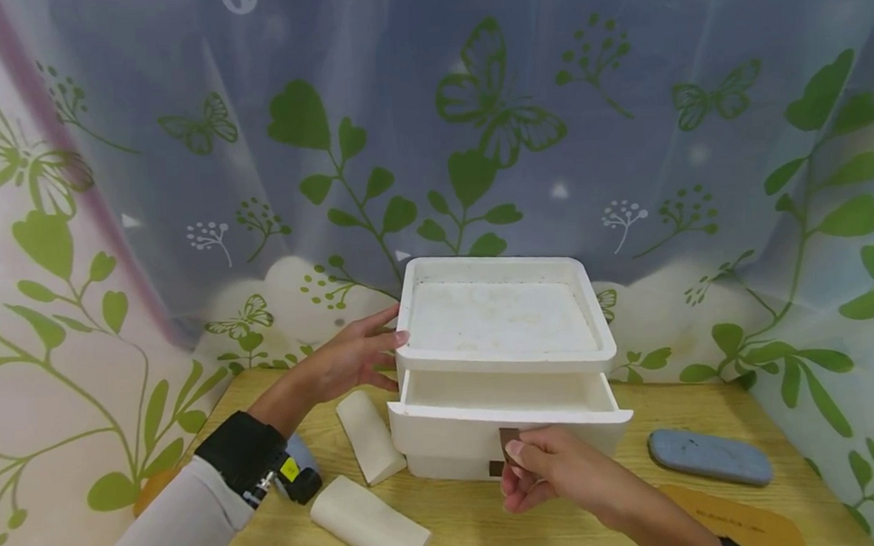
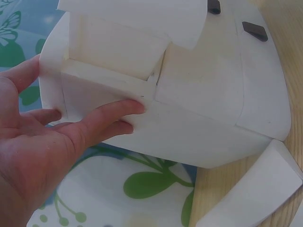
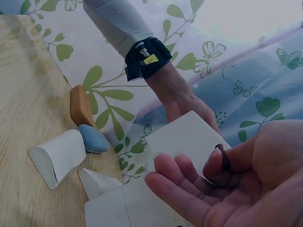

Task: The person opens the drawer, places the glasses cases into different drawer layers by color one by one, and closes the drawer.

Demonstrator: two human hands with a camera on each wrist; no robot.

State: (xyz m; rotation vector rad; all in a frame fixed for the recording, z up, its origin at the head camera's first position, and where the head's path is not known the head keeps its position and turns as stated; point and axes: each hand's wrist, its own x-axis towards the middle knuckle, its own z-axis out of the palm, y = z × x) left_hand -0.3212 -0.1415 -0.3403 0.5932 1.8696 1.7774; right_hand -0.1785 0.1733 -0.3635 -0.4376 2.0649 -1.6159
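A right hand [image 1: 557, 468] pinched the upper drawer [image 1: 446, 423] by its tab [image 1: 508, 436], best kept level, while the left hand [image 1: 354, 358], fingers spread, steadied the cabinet [image 1: 506, 361] at left.

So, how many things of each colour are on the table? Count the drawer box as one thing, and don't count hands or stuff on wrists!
White drawer box: 1
Cream cases: 2
Blue cases: 2
Orange things: 2
Total: 7
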